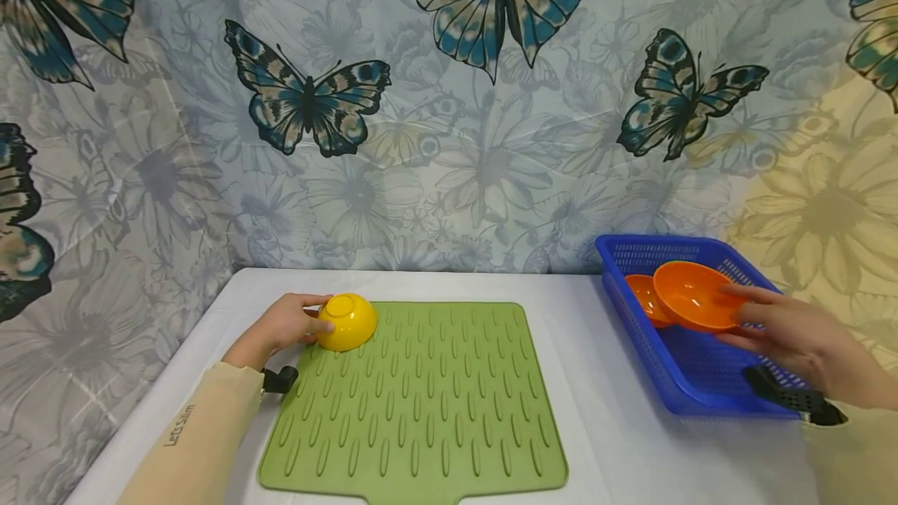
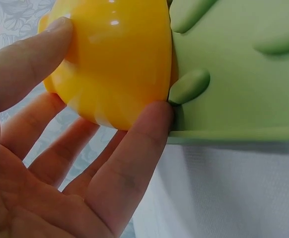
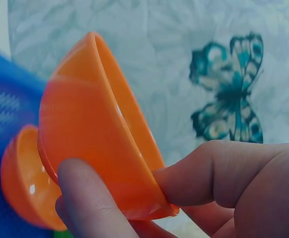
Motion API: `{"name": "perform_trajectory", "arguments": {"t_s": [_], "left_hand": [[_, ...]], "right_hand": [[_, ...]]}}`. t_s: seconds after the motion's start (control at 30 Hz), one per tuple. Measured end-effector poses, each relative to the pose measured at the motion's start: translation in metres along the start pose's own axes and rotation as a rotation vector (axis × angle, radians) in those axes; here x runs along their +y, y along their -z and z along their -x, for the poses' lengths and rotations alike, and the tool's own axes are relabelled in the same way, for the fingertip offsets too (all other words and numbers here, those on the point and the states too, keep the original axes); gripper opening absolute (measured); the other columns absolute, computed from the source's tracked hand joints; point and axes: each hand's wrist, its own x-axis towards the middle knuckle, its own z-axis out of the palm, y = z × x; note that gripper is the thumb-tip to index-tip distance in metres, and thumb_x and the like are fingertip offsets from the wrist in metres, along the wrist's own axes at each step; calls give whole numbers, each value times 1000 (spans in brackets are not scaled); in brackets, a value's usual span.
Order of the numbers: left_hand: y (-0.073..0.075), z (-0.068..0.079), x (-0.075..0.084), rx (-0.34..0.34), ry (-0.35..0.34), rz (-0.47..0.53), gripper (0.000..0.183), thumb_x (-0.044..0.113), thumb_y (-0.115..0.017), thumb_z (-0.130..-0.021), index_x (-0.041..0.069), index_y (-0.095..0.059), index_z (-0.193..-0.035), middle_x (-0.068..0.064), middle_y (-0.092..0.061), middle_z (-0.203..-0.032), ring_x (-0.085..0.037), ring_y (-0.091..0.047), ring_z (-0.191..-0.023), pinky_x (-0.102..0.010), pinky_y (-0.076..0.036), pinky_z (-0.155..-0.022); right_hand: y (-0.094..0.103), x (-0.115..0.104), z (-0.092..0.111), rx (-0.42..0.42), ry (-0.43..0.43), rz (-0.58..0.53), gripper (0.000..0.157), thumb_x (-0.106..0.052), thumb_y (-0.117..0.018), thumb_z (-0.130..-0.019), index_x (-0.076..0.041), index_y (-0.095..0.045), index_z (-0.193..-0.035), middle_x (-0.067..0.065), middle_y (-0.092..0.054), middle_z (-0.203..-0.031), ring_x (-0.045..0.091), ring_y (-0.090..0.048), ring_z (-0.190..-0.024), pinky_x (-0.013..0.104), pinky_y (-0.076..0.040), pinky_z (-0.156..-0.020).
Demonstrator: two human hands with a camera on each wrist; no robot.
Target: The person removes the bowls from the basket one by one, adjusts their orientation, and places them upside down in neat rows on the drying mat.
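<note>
A yellow bowl (image 1: 349, 324) sits upside down on the far left corner of the green mat (image 1: 435, 411). My left hand (image 1: 289, 321) holds it from the left, with thumb and fingers spread around its side; the left wrist view shows a fingertip (image 2: 154, 116) at the rim, by the mat. On the right, my right hand (image 1: 800, 333) pinches an orange bowl (image 1: 691, 298) by its rim, above the blue basket (image 1: 645, 361). This bowl is tilted, its hollow side visible in the head view. A second orange bowl (image 1: 644, 304) lies in the basket, partly hidden behind the held one.
White cloth (image 1: 596, 443) covers the table under the mat and basket. A butterfly-patterned curtain (image 1: 484, 170) hangs behind the table and along its left side. The basket's raised walls stand near the table's right side.
</note>
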Motion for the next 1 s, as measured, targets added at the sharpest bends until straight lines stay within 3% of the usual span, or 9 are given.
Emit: {"name": "perform_trajectory", "arguments": {"t_s": [0.03,0.1,0.17,0.27,0.37,0.7,0.87,1.0], "left_hand": [[0,0,0,1,1,0,72,15,-82,-85,4,-48,-148,-29,-46,-143,-42,-50,-126,-37,-58,-78],[0,0,0,0,2,1,72,14,-82,-85,4,-48,-148,-29,-46,-143,-42,-50,-126,-37,-58,-79],[0,0,0,-2,2,2,72,14,-82,-85,4,-48,-148,-28,-46,-144,-42,-49,-127,-37,-58,-79],[0,1,0,-6,1,3,72,14,-81,-85,4,-48,-148,-28,-46,-144,-42,-49,-127,-38,-58,-79],[0,1,1,-13,-2,5,72,14,-81,-85,4,-47,-148,-28,-45,-144,-42,-49,-127,-38,-58,-80],[1,5,3,-17,-14,-26,74,16,-80,-86,3,-45,-149,-29,-43,-146,-43,-45,-130,-36,-58,-80],[-1,6,2,-12,-22,-43,73,17,-80,-87,2,-45,-149,-28,-42,-147,-43,-43,-132,-36,-58,-79],[-2,6,1,-11,-36,-53,72,18,-78,-89,2,-44,-150,-28,-40,-149,-43,-41,-134,-37,-57,-82]], "right_hand": [[-4,-1,1,-8,11,3,77,4,-45,-101,-12,2,-160,30,-20,-140,29,-66,-97,47,-49,-95],[-12,-1,1,-34,58,-34,64,8,-46,-99,-14,-30,-156,25,-37,-135,30,-67,-95,47,-51,-91],[-21,-1,1,-83,109,-104,50,12,-46,-97,-16,-59,-136,13,-52,-123,32,-68,-94,48,-53,-88],[-34,-1,0,-178,187,-170,52,18,-43,-95,-20,-76,-109,0,-63,-108,34,-69,-92,49,-55,-82],[-48,-3,2,-206,219,-131,52,17,-43,-96,-21,-76,-110,-2,-62,-111,33,-69,-93,47,-56,-81],[-105,-6,3,-180,253,-15,43,9,-52,-98,-23,-69,-119,0,-57,-118,31,-69,-95,44,-57,-82],[-132,-5,2,-166,266,69,41,4,-55,-98,-16,-61,-132,18,-40,-136,30,-67,-97,43,-56,-84],[-151,-2,0,-158,280,110,48,4,-54,-97,-3,-48,-145,27,-26,-147,30,-67,-98,42,-56,-84]]}}
